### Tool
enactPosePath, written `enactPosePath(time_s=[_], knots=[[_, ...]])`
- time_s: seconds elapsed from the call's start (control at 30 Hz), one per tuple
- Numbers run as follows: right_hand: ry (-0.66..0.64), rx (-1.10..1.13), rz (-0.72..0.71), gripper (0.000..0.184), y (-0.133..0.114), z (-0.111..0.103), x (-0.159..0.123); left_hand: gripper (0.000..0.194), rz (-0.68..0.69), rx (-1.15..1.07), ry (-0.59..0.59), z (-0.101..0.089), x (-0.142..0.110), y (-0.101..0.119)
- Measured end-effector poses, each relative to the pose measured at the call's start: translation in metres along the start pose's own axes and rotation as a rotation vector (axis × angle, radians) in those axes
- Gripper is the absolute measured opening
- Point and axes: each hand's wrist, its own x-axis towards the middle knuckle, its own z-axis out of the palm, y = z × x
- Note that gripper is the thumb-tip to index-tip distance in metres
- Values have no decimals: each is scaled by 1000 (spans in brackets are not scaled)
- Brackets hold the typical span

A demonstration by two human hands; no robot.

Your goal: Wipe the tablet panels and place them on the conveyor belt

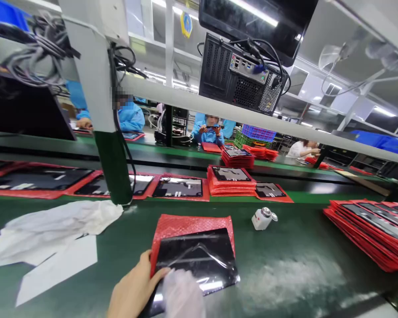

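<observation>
On the green counter (295, 278), a glossy blk panel (199, 249) is laid partly over a red bubble-wrap pouch (192, 222), whose far strip is left uncovered. Panel's L edge is held by the L hand (134, 285), partly closed, thumb on top, fingers at the pouch edge. R hand (184, 291) is seen only as a white blur over panel's near side; glove or cloth can't be told, nor how far it's opened or if anything's held.

Right of panel, slightly beyond, a small white bottle (260, 219) w/ metal neck is stood, lid flipped aside; contents hidden. Far right of panel, a big pouch stack (354, 240) is topped w/ dark parts. Beyond panel, a smaller pouch stack (232, 190) is topped w/ 1 part. Well beyond panel, a blue crate (258, 133) is stacked on a green crate (247, 141); contents not visible. Left of panel, a crumpled white sheet (59, 225) is spread beside a flat white sheet (61, 269).
</observation>
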Motion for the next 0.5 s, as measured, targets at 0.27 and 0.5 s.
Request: enactPosePath(time_s=[0.27,0.5], knots=[[61,-17,195,36,112,-11,-28,58,-24,-309,66,10,-2,10],[-75,494,78,31,80,-28,70,64,156,-1011,3,5,-5,38]])
